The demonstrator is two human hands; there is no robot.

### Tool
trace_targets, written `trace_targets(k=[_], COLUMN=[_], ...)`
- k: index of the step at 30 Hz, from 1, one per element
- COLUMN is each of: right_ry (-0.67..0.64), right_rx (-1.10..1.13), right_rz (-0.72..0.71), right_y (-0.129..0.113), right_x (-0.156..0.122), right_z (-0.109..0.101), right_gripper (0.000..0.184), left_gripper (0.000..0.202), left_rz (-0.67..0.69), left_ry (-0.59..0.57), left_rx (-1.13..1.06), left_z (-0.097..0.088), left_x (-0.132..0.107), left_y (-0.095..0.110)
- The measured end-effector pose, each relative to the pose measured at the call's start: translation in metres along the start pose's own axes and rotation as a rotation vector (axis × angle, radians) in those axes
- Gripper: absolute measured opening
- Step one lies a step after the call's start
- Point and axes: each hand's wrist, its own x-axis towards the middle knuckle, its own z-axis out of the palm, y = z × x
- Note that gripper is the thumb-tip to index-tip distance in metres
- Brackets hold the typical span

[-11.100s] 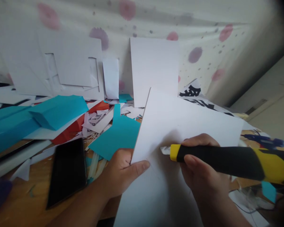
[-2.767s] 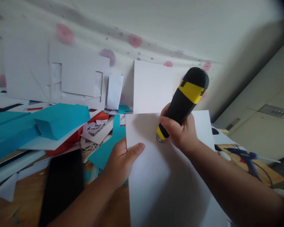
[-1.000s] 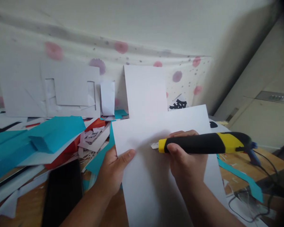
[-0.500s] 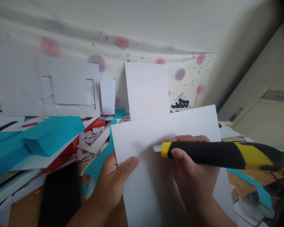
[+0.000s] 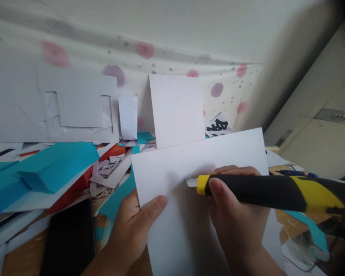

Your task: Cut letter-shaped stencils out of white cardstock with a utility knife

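Note:
A large white board [image 5: 178, 234] is held up in front of me, tilted toward me. My left hand [image 5: 135, 226] grips its left edge, thumb lying on the face and fingers behind. In my right hand [image 5: 238, 214] is a black-and-yellow utility knife [image 5: 261, 191], lying almost level, handle pointing right. Its pale short blade [image 5: 192, 183] points left, close over the board's face; whether the tip touches I cannot tell. My right fingers wrap the front of the handle, with the thumb on top. A shadow of hand and knife falls on the board.
Behind stands a smaller white panel [image 5: 176, 111], with a cut-out white panel [image 5: 82, 109] farther left. Folded blue card [image 5: 60, 161], paper scraps [image 5: 109, 166] and a black phone-like slab [image 5: 69, 237] cover the left. A blue strip [image 5: 313, 230] and a thin cord lie right.
The view has shifted slightly, so the background sits a little farther left. The knife's handle has swung slightly down and right at its rear. Both grips are unchanged.

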Motion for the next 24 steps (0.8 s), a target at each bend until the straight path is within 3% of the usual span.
trace_targets(k=[17,24], right_ry=[0.008,0.128], right_rx=[0.105,0.198], right_rz=[0.053,0.190], right_y=[-0.0006,-0.0040], right_x=[0.0012,0.0056], right_z=[-0.0045,0.0012], right_gripper=[0.022,0.026], left_gripper=[0.043,0.046], left_rz=[0.027,-0.005], left_ry=[0.005,0.032], left_rx=[0.057,0.096], left_z=[0.0037,0.0020], left_x=[-0.0013,-0.0019], left_y=[0.0022,0.0014])
